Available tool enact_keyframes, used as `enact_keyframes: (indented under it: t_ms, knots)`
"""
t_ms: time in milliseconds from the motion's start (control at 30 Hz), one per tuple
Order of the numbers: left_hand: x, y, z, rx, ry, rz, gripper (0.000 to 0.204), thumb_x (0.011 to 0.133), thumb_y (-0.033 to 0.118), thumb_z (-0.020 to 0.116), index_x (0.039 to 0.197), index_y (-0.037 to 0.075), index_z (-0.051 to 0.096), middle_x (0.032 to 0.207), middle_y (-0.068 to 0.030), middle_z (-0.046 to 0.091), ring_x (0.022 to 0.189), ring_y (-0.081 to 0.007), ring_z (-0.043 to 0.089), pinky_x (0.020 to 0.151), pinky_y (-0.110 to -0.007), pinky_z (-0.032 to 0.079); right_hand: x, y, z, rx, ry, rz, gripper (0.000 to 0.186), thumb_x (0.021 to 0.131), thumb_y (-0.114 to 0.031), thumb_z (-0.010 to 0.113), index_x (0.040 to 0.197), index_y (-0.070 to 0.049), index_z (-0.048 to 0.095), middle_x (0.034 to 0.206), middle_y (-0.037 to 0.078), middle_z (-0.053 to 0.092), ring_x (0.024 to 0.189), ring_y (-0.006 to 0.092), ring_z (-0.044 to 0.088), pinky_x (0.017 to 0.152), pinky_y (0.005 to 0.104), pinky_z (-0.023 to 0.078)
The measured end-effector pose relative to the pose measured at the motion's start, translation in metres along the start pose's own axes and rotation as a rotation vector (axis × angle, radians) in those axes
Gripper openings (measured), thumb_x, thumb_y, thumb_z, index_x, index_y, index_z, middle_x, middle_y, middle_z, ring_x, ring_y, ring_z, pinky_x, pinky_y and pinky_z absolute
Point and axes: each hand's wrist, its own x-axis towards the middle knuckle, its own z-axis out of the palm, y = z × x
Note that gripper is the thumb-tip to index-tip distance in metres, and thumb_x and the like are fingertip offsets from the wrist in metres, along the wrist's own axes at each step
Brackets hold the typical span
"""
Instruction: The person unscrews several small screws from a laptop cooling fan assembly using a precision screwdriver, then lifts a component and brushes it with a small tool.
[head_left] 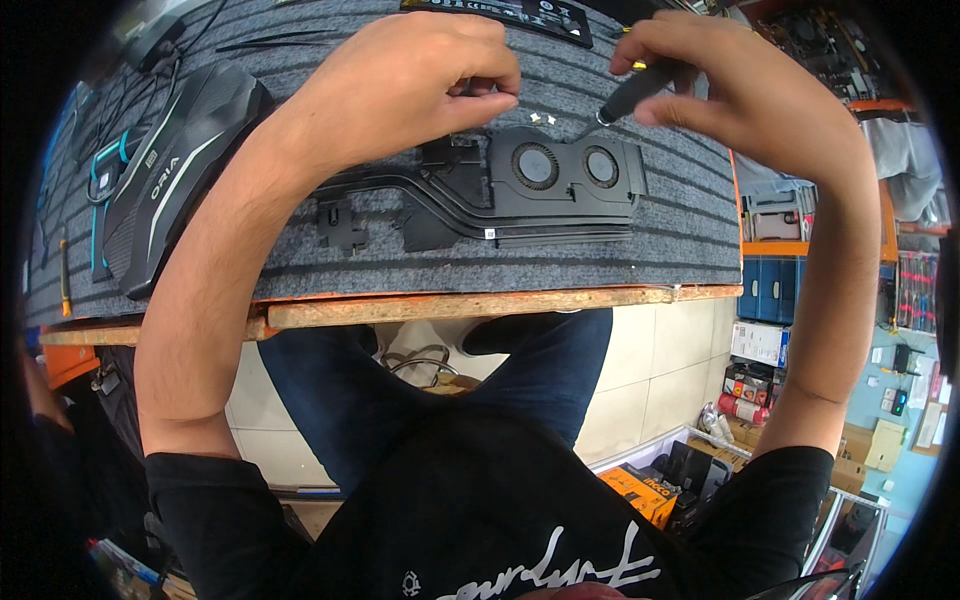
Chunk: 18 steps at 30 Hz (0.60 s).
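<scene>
My right hand (712, 85) grips a screwdriver (637, 92) with a black handle and a bit of yellow. Its shaft slants down to the upper edge of a black laptop cooling assembly (465, 205), between two round fans (536, 166); I cannot tell if the tip touches. Left of the screwdriver, my left hand (465, 85) hovers over the mat with its fingers curled and thumb pressed to them. Whatever it may hold is hidden. Two small pale pieces (543, 119) lie on the mat between my hands, just above the fans.
The ribbed grey mat (480, 272) covers the bench up to its wooden front edge (480, 305). A bulky black device (180, 185) with turquoise parts stands at left, near cables. A flat black part (530, 18) lies at the far side. Blue drawers (768, 288) and boxes are at right.
</scene>
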Motion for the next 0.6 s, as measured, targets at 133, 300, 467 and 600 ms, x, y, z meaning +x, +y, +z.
enact_keyframes:
  t_ms: [133, 300, 467, 600]
  knots:
    - [-0.001, -0.001, 0.001, -0.004, -0.006, 0.0, 0.014, 0.092, 0.015, 0.078, 0.1, 0.004, 0.075, 0.09, -0.0061, 0.068, 0.08, -0.0219, 0.066, 0.071, -0.034, 0.053, 0.012, 0.033, 0.005, 0.122, 0.015, -0.075, 0.023, 0.098, -0.02, 0.076, 0.107, 0.001, 0.073, 0.09, 0.013, 0.076, 0.082, 0.0274, 0.074, 0.074, 0.0362, 0.058]
    - [-0.007, -0.006, 0.011, -0.059, 0.039, -0.014, 0.015, 0.091, 0.015, 0.079, 0.1, 0.003, 0.078, 0.089, -0.0061, 0.069, 0.079, -0.0211, 0.066, 0.07, -0.033, 0.053, 0.002, 0.025, -0.006, 0.225, 0.096, -0.092, 0.024, 0.097, -0.02, 0.078, 0.108, 0.001, 0.075, 0.093, 0.013, 0.077, 0.084, 0.0208, 0.076, 0.072, 0.0316, 0.059]
    - [-0.004, -0.006, 0.01, -0.2, 0.025, -0.011, 0.015, 0.091, 0.014, 0.081, 0.101, 0.003, 0.08, 0.09, -0.0062, 0.071, 0.079, -0.0184, 0.066, 0.07, -0.031, 0.052, 0.002, 0.034, 0.009, 0.198, 0.133, -0.116, 0.024, 0.098, -0.021, 0.077, 0.108, 0.0, 0.075, 0.093, 0.012, 0.076, 0.085, 0.019, 0.074, 0.071, 0.0311, 0.058]
    - [-0.005, -0.004, 0.012, -0.23, 0.025, -0.024, 0.015, 0.091, 0.015, 0.081, 0.101, 0.004, 0.081, 0.089, -0.0056, 0.071, 0.078, -0.0173, 0.066, 0.07, -0.031, 0.051, 0.0, 0.036, 0.011, 0.205, 0.155, -0.12, 0.023, 0.098, -0.021, 0.077, 0.107, 0.0, 0.074, 0.093, 0.011, 0.075, 0.084, 0.0185, 0.073, 0.071, 0.0314, 0.057]
